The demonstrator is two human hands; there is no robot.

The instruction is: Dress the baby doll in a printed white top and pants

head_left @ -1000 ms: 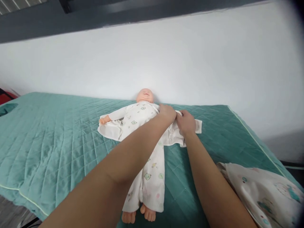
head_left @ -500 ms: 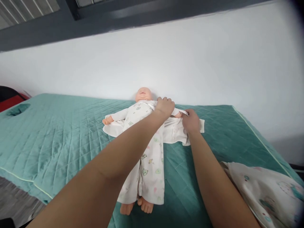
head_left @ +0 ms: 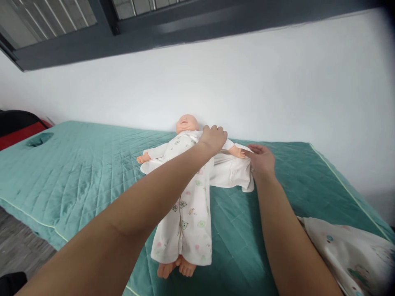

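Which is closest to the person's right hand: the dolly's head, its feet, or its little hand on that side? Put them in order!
From the right hand, in the head view:
1. The doll's little hand, right at the fingertips, just left of them.
2. The doll's head, further left, by the wall.
3. The doll's feet, far down at the near edge of the bed.

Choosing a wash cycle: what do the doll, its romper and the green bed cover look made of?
Doll: smooth plastic or vinyl, slight sheen on the head. Romper: soft matte knit, probably cotton; it creases and drapes. Bed cover: quilted fabric, velvety sheen, stitched diamonds.
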